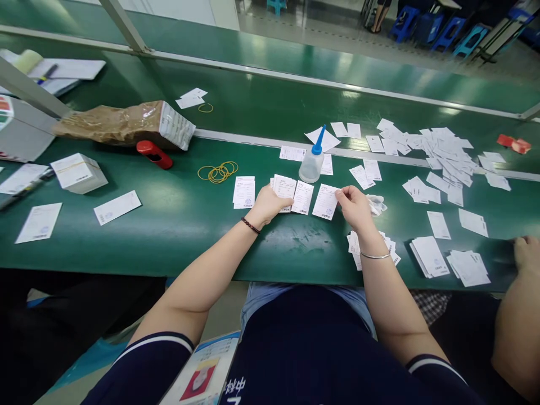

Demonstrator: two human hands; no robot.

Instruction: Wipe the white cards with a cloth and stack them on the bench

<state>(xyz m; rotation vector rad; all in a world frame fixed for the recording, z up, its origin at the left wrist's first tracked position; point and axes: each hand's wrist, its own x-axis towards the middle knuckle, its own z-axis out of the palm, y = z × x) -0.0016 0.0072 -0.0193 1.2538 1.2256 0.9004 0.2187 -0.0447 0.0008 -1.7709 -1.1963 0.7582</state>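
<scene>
My left hand (pixel 270 203) is closed around a small stack of printed white cards (pixel 285 185), thumb lying across the front. Just right of it, another card (pixel 302 197) stands at the thumb tip. Between thumb and fingers of my right hand (pixel 353 205) a single printed card (pixel 325 201) is pinched by its right edge. A small pile of cards (pixel 243 192) lies left of my left hand. Behind the held cards stands a clear squeeze bottle (pixel 311 164) with a blue nozzle. More cards (pixel 353 247) lie partly hidden under my right forearm.
Loose cards (pixel 449 154) spread over the right side, near stacked cards (pixel 429 257) and a co-worker's hand (pixel 525 253). Leftward are rubber bands (pixel 218 172), a red-handled tool (pixel 154 154), a brown-wrapped package (pixel 122 124) and a banded card block (pixel 79 172). A metal strip (pixel 253 138) crosses the green table.
</scene>
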